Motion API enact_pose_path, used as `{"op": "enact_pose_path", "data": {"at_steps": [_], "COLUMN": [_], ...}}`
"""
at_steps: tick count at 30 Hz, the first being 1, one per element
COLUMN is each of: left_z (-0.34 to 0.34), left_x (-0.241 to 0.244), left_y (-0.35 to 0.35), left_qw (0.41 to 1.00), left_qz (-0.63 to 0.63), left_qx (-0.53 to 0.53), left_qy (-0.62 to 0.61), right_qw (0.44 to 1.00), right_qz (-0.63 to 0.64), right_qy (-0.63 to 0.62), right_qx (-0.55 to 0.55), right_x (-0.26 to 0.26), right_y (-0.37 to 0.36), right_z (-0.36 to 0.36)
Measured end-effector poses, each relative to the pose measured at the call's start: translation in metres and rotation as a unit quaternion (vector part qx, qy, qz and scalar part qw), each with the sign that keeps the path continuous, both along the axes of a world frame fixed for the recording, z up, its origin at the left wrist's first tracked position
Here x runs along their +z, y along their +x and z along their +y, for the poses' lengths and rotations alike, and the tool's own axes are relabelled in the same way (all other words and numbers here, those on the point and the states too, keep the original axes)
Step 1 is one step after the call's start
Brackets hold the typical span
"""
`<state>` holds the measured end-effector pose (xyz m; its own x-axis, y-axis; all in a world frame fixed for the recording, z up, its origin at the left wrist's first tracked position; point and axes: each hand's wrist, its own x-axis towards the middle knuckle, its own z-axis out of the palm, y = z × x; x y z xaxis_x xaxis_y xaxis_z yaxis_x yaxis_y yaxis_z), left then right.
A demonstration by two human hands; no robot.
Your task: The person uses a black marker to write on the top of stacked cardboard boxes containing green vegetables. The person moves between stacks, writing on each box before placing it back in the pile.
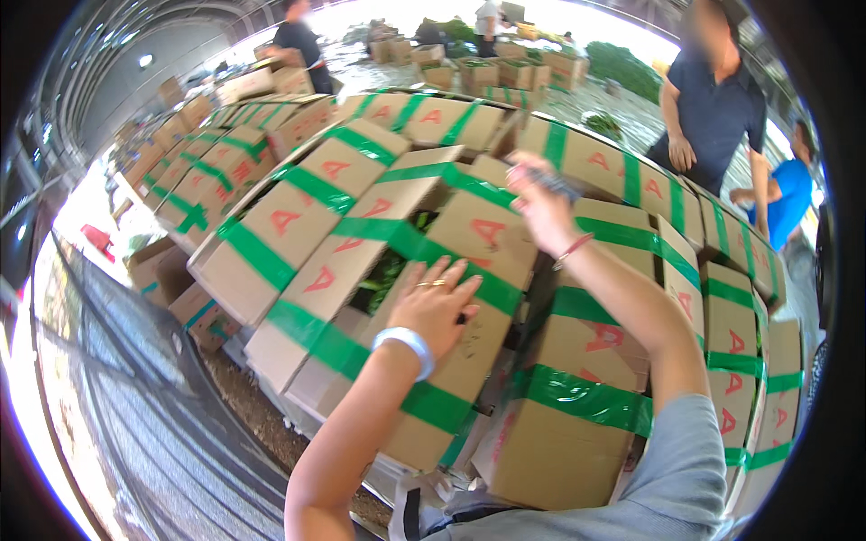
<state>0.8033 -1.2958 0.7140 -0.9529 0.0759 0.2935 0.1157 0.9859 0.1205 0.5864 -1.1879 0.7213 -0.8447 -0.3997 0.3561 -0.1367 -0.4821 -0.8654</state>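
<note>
My left hand [433, 308] lies flat with fingers spread on a cardboard box [433, 422] bound with green tape. A small dark spot shows beside its thumb, too small to make out. Through the gap between this box's flaps, green leafy vegetables [385, 274] are visible. My right hand [541, 203] is raised over the far end of the same box, closed around a small dark object [558, 184] with a pinkish end; motion blur hides its kind. A red letter mark [487, 232] stands on the cardboard between my hands.
More taped boxes [575, 446] with red marks stand close on both sides and ahead. Black netting [155, 406] hangs at left. A person in a dark shirt [717, 115] stands at far right, near one in blue [785, 196]. Open boxes [514, 73] and green heaps [619, 67] lie behind.
</note>
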Motion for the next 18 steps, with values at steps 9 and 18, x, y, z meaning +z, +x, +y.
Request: {"op": "enact_pose_path", "data": {"at_steps": [9, 18], "left_z": [-0.109, -0.312], "left_x": [0.083, 0.008], "left_y": [0.137, 0.147], "left_qw": [0.986, 0.968], "left_qz": [0.135, 0.215], "left_qx": [-0.029, 0.127], "left_qy": [0.094, 0.007], "right_qw": [0.975, 0.906], "right_qz": [0.048, 0.055], "right_qy": [0.153, 0.23], "right_qx": [0.152, 0.351], "right_x": [0.068, 0.045], "right_y": [0.016, 0.08], "right_z": [-0.061, -0.265]}}
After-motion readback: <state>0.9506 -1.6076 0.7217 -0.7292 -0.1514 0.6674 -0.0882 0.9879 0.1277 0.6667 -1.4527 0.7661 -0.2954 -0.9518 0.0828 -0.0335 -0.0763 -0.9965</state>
